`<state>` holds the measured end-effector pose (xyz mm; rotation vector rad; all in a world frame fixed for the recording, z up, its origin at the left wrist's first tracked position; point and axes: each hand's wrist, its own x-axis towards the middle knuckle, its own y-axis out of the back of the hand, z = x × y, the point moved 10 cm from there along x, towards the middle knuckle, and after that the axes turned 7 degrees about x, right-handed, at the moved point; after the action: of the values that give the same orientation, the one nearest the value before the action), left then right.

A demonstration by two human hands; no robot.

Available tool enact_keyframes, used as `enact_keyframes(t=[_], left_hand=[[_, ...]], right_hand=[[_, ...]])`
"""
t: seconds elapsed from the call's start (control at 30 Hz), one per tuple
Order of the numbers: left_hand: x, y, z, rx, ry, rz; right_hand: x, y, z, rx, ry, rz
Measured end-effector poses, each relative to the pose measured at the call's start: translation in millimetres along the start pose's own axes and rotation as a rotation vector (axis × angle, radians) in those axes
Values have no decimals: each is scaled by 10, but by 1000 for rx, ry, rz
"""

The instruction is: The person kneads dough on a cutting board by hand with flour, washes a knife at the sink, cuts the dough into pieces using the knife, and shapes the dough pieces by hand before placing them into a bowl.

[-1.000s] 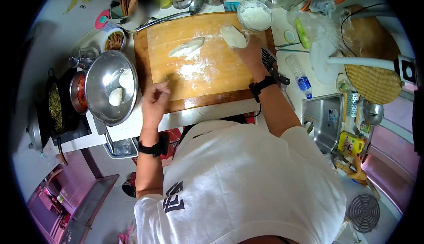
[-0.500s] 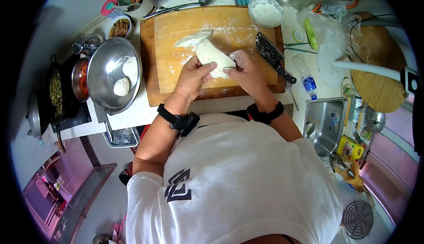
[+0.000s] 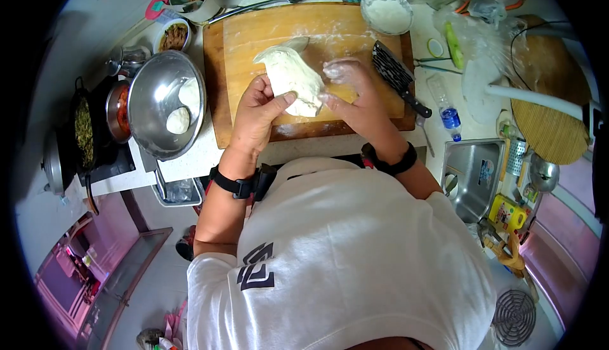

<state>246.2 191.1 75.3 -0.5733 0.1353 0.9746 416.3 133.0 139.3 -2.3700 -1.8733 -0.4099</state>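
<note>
A stretched, floury piece of dough [image 3: 295, 82] hangs above the wooden board, its lower edge toward me. My left hand [image 3: 261, 106] is closed on its left lower side, thumb on top and fingers partly hidden beneath. At the dough's right edge is my right hand [image 3: 356, 96], floury, with thumb and fingers apart; whether the thumb tip touches the dough I cannot tell. Behind the held piece, a flat pale piece of dough [image 3: 295, 44] shows on the floured cutting board [image 3: 254, 23]. A black-bladed cleaver [image 3: 394, 71] lies on the board's right side.
Left of the board, a steel bowl [image 3: 144, 96] holds dough balls [image 3: 178, 120]. A flour bowl [image 3: 387, 12] stands at the back right. A plastic bottle [image 3: 449, 116] lies near the sink [image 3: 471, 182]. A wok [image 3: 82, 128] sits at far left.
My right hand has loosened from the dough's edge and spread its fingers. My left hand has shifted slightly left, still gripping, and the dough now hangs wider and flatter.
</note>
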Motion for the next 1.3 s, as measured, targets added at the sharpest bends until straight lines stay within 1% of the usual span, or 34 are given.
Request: enact_keyframes(t=[0.03, 0.07, 0.13, 0.27, 0.33, 0.47, 0.53, 0.57, 0.63, 0.67, 0.73, 0.77, 0.8, 0.87, 0.9, 0.97, 1.0, 1.07, 1.1, 1.17, 1.3], left_hand=[[-10, 11, 2, 0, 3, 3], [-15, 9, 7, 16, 3, -3], [-25, 0, 8, 32, 4, -10], [-54, -44, -10, 32, 8, -14], [-72, -28, -14, 19, 5, -4], [-65, -20, -55, 39, 37, -23], [-63, -17, -69, 49, 34, -33], [-57, -1, -116, 30, 69, -43], [-43, 32, -192, 11, 104, -52], [-36, 34, -236, -44, 117, -63], [-8, 0, -302, -99, 133, -84], [5, -31, -319, -108, 128, -94], [13, -55, -343, -117, 125, -104], [64, -73, -437, -77, 140, -137], [98, -95, -494, -36, 148, -166], [162, -122, -641, -48, 153, -185], [180, -147, -672, -59, 157, -195], [181, -130, -726, -29, 180, -196], [173, -125, -756, -1, 199, -197], [181, -147, -813, 10, 192, -201], [200, -147, -832, 17, 158, -199]], right_hand=[[36, -17, -267, -230, 205, -23], [77, -16, -326, -228, 203, -22], [122, -167, -406, -252, 219, -138], [160, -272, -365, -283, 191, -165], [147, -345, -401, -393, 241, -208], [136, -378, -408, -456, 260, -228], [121, -357, -247, -379, 157, -242], [92, -340, -200, -380, 156, -241], [18, -178, 246, 45, -232, -155], [-6, -137, 326, 45, -232, -154], [3, 136, 510, 111, -307, 38], [-2, 227, 565, 24, -337, 67], [9, 242, 601, 21, -340, 74], [-25, 254, 762, 239, -426, 170], [-28, 249, 752, 236, -427, 178], [-39, 185, 799, 98, -524, 94], [-60, 184, 855, 98, -524, 98], [-90, 15, 932, 205, -414, -40], [-112, 29, 970, 207, -417, -36], [-174, 58, 1094, 71, -501, -79], [-141, 116, 1082, 139, -437, -51]])
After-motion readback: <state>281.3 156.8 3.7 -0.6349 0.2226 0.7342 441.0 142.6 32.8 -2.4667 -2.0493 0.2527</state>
